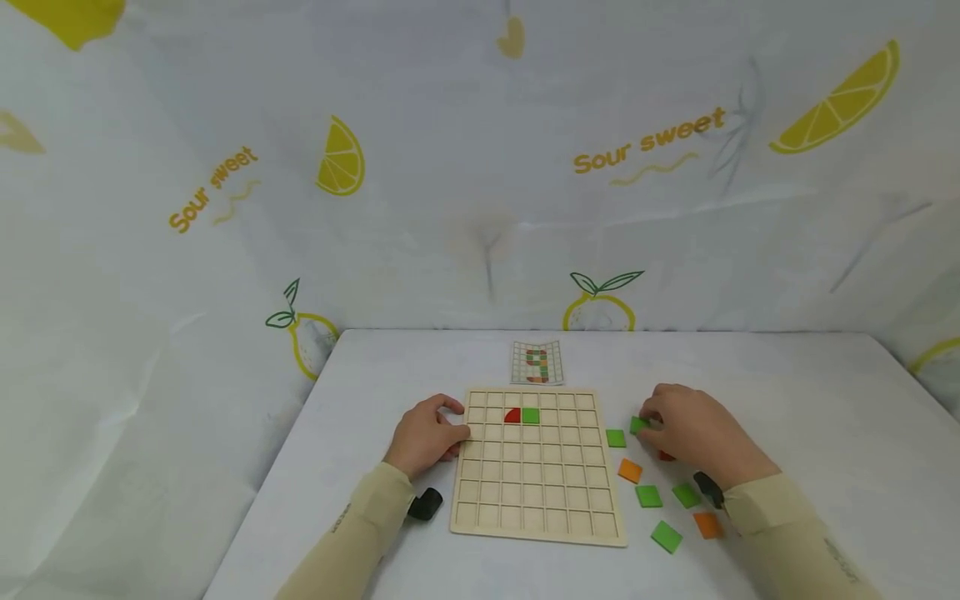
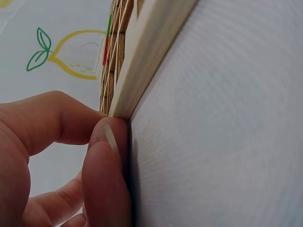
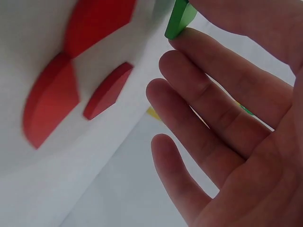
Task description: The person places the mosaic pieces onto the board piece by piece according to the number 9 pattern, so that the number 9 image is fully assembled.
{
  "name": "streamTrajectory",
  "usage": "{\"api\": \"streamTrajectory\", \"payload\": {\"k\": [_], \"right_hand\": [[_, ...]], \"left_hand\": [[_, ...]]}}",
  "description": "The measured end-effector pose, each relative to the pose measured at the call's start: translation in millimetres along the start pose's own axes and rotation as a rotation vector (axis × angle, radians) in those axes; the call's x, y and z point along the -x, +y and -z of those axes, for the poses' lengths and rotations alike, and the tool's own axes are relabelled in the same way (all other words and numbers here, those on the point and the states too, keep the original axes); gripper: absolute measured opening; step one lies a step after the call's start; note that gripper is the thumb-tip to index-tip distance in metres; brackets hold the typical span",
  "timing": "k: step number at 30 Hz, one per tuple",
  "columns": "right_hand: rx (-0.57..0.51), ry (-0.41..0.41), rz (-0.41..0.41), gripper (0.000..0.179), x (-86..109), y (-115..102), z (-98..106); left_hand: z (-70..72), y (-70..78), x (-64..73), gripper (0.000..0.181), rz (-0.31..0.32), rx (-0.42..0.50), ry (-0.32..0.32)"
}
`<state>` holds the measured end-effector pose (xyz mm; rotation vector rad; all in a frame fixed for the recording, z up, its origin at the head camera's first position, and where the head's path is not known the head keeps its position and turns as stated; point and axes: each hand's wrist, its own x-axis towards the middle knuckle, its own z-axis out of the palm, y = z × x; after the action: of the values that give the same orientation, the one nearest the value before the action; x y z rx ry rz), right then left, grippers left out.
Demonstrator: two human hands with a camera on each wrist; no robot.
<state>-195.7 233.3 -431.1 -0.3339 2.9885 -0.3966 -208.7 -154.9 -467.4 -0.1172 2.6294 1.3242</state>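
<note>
A pale wooden grid board (image 1: 536,483) lies flat on the table. A red quarter-round tile (image 1: 512,416) and a green square tile (image 1: 531,416) sit side by side in its cells. My left hand (image 1: 426,436) holds the board's left edge with thumb and forefinger, and the left wrist view shows the fingertips against the wooden rim (image 2: 142,71). To the right of the board, my right hand (image 1: 693,429) pinches another green tile (image 3: 179,20) between thumb and forefinger. The other fingers of that hand are extended. Red rounded tiles (image 3: 52,101) lie close by, mostly hidden in the head view.
Right of the board lie loose green tiles (image 1: 648,497) and orange tiles (image 1: 630,471). A printed pattern card (image 1: 537,363) lies behind the board. Behind the white table (image 1: 390,362) hangs a lemon-print cloth (image 1: 450,208).
</note>
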Motion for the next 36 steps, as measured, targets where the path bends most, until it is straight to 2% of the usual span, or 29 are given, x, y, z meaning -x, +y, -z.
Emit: {"api": "streamTrajectory", "payload": {"k": [9,19,24,29,36], "right_hand": [[0.018,0.041,0.129,0.022,-14.7,-36,4],[0.032,0.056,0.22,0.017,-42.5,-86,-6],[-0.008,0.052,0.273,0.005,-51.4,-110,-14],[-0.016,0.061,0.327,0.017,-57.0,-126,-24],[0.046,0.085,0.387,0.009,-60.2,-140,-35]], "left_hand": [[0.7,-2.7,-1.5,0.031,-0.01,0.006,0.004],[-1.1,-6.4,-6.2,0.031,-0.006,0.016,-0.003],[-0.2,-5.8,-5.9,0.031,-0.014,0.019,-0.001],[-0.3,-4.3,-3.9,0.031,-0.02,0.011,-0.004],[2.1,-2.7,-1.9,0.03,-0.016,0.017,0.002]]}}
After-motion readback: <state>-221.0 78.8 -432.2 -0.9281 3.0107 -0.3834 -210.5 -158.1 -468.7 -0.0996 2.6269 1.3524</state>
